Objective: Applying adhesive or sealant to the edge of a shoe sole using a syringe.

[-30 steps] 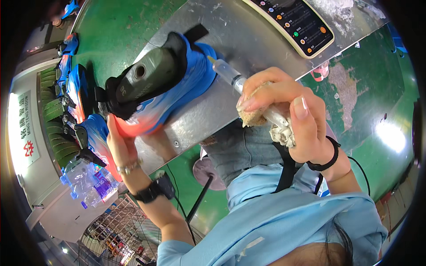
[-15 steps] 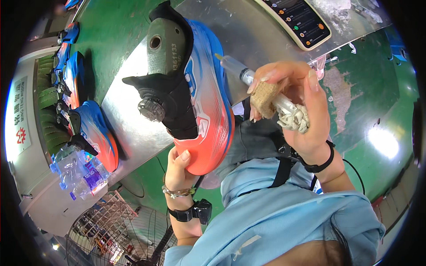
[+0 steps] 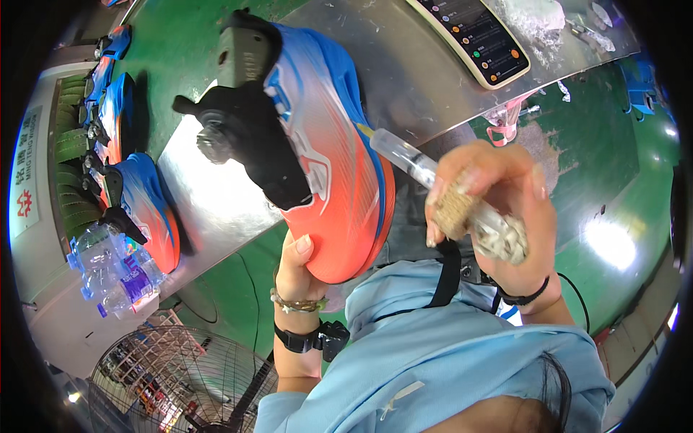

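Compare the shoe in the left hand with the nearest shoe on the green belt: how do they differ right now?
The held shoe is gripped at its orange toe end by the left hand and raised above the metal table; the belt shoe rests untouched on the conveyor. The held shoe looks far larger, being closer to the camera. Its side faces the right hand, which holds a brush-like tool. Both are blue and orange, mounted on black lasts.
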Available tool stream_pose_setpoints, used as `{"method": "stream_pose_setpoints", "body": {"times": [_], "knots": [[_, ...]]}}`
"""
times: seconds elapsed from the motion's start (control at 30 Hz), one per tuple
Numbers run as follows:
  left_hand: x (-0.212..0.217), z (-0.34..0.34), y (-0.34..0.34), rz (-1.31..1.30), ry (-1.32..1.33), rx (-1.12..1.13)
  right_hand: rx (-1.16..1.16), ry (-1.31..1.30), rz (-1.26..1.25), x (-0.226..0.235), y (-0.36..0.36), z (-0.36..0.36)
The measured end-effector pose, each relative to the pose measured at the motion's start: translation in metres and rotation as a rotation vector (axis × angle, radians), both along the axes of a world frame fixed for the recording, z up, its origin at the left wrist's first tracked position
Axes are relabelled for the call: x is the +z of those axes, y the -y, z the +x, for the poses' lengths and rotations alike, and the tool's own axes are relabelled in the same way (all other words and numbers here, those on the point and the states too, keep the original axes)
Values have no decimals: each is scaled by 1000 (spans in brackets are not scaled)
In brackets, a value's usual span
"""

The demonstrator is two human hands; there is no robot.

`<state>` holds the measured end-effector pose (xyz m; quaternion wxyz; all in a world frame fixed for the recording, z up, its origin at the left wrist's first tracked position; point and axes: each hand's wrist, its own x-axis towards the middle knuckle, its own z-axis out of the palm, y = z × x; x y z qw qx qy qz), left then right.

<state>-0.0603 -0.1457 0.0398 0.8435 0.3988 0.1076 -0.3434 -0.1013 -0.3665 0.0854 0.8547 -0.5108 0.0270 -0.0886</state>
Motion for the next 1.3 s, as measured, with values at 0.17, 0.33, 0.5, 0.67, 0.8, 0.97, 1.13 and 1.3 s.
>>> {"method": "stream_pose_setpoints", "body": {"times": [0.17, 0.33, 0.5, 0.67, 0.8, 0.97, 1.13, 1.3], "knots": [[-25, -3, 26, -408, -148, -63, -12, 16, -94, 29, 7, -21], [-24, 4, 89, -374, -126, -103, -72, 93, -148, 35, 19, -39], [-23, 23, 123, -460, -90, -217, -237, 92, -191, 32, 25, -45], [-19, 31, 146, -528, -42, -206, -303, 8, -211, 37, 34, -47], [-20, 38, 156, -528, 38, -217, -344, -15, -192, 36, 36, -47], [-29, 41, 170, -629, 11, -97, -339, 61, -333, 27, 31, -42], [-18, 48, 191, -741, -1, -52, -200, 187, -531, 36, 39, -34], [13, 50, 188, -552, -23, 95, -260, 321, -571, 19, 33, -24]]}}
